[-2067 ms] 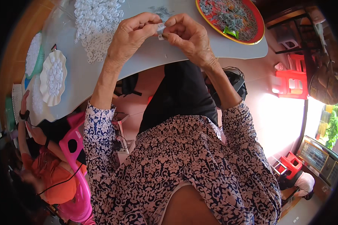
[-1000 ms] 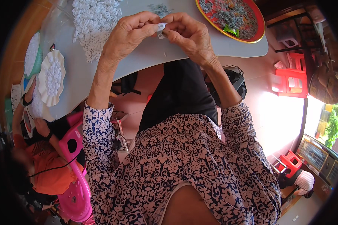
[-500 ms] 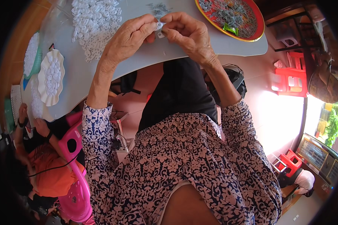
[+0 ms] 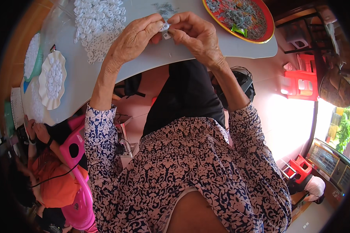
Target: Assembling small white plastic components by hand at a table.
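Between the fingertips of both hands is a small white plastic piece [image 4: 165,26] with a hole in it. My left hand [image 4: 135,37] pinches it from the left with thumb and forefinger. From the right, the thumb and fingers of my right hand [image 4: 196,38] close near it; whether they also hold a tiny part is hidden. Another white piece [image 4: 167,35] shows just below the fingertips. A large heap of similar white plastic pieces [image 4: 99,23] lies left of my hands. Beyond the fingers is a small pile of thin grey metal parts [image 4: 165,8].
A red tray with a gold rim [image 4: 271,35] holds more grey parts and a green packet [image 4: 239,31]. At the left, a wavy-edged white dish [image 4: 46,95] contains white pieces. A co-worker's hands [image 4: 41,131] are at the table's left edge, beside a pink chair [image 4: 79,206]. Red stools [image 4: 301,85] stand right.
My fingers shift slightly around the white piece, which turns a little; both hands stay in place. The co-worker's hands at the left come closer together.
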`<action>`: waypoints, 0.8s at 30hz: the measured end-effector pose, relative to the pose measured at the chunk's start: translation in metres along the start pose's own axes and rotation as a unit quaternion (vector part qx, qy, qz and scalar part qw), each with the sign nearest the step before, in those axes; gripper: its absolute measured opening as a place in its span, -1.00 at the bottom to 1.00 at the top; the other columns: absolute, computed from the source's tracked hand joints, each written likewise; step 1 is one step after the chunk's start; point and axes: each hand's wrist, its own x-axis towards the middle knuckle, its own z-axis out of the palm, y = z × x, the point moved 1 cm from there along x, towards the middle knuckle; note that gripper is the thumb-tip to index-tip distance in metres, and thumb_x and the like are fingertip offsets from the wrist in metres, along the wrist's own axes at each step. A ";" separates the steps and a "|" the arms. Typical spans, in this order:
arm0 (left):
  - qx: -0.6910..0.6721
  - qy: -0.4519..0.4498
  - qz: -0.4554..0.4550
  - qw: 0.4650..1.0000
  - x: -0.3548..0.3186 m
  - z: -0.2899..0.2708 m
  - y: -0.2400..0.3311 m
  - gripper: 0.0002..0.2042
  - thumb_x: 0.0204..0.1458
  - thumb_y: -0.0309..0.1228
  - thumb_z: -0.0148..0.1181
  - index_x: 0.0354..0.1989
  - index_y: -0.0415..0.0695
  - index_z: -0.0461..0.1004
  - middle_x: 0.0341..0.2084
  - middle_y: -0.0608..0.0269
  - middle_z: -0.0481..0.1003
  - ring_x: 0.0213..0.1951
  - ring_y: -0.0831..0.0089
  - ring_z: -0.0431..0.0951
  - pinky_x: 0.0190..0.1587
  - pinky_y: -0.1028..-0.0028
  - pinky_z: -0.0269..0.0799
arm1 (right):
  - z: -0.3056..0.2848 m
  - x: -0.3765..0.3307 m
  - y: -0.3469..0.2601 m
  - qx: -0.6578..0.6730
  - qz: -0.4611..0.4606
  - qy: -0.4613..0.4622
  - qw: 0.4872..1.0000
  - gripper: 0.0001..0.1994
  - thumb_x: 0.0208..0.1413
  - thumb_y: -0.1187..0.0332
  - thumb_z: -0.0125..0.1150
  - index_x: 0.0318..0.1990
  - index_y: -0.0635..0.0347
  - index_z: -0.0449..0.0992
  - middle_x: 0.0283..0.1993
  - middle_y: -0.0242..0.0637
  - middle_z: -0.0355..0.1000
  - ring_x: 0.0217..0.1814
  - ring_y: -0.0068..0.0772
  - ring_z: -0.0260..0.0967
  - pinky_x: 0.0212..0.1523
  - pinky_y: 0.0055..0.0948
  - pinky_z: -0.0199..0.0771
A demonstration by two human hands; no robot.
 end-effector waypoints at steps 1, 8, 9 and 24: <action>0.000 0.000 0.000 1.000 0.000 0.001 -0.001 -0.65 0.21 -0.12 -0.18 -0.33 -0.18 0.34 -0.67 0.28 0.30 -0.56 0.48 0.26 -0.45 0.46 0.22 | 0.000 0.000 0.001 0.004 -0.002 0.001 1.000 -0.82 0.09 0.58 0.10 -0.14 0.34 0.37 -0.26 -0.33 0.44 -0.19 -0.60 0.40 -0.13 -0.61 0.41; -0.036 0.012 -0.024 0.999 0.001 0.000 0.001 -0.66 0.20 -0.13 -0.16 -0.30 -0.20 0.34 -0.67 0.27 0.27 -0.56 0.49 0.23 -0.44 0.46 0.21 | -0.001 0.000 0.000 -0.007 0.008 0.005 1.000 -0.82 0.08 0.57 0.11 -0.15 0.34 0.37 -0.27 -0.34 0.44 -0.19 -0.61 0.39 -0.15 -0.61 0.40; -0.031 0.012 -0.013 0.999 0.001 0.000 -0.001 -0.66 0.20 -0.14 -0.16 -0.30 -0.21 0.34 -0.67 0.27 0.28 -0.56 0.49 0.23 -0.44 0.47 0.21 | -0.001 0.000 0.000 -0.006 0.008 0.005 1.000 -0.82 0.08 0.57 0.11 -0.15 0.34 0.37 -0.27 -0.34 0.44 -0.19 -0.61 0.39 -0.15 -0.61 0.40; -0.004 -0.009 0.008 1.000 0.004 0.001 0.000 -0.66 0.20 -0.12 -0.16 -0.37 -0.18 0.33 -0.68 0.28 0.28 -0.56 0.51 0.24 -0.46 0.46 0.21 | 0.000 0.001 0.002 -0.007 -0.004 0.014 1.000 -0.84 0.09 0.58 0.09 -0.16 0.35 0.36 -0.27 -0.34 0.44 -0.20 -0.62 0.39 -0.15 -0.63 0.40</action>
